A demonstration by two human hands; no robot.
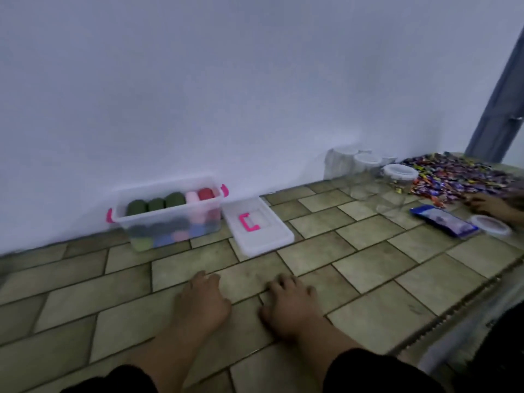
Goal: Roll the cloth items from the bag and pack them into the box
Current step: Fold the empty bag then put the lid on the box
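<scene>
A clear plastic box (pixel 170 219) with pink latches stands against the wall, filled with rolled cloths: three green rolls (pixel 154 205), a pink one and a red one on top, more colours below. Its lid (pixel 256 226) with a pink handle lies flat just right of it. My left hand (pixel 202 300) and my right hand (pixel 287 303) rest palm-down on the tiled surface, well in front of the box, holding nothing. No bag is in view.
Several clear jars (pixel 365 174) stand at the back right beside a heap of wrapped sweets (pixel 465 174). Another person's hand (pixel 490 207) rests near a blue packet (pixel 443 224) and a loose jar lid (pixel 490 225). The surface's edge runs along the right.
</scene>
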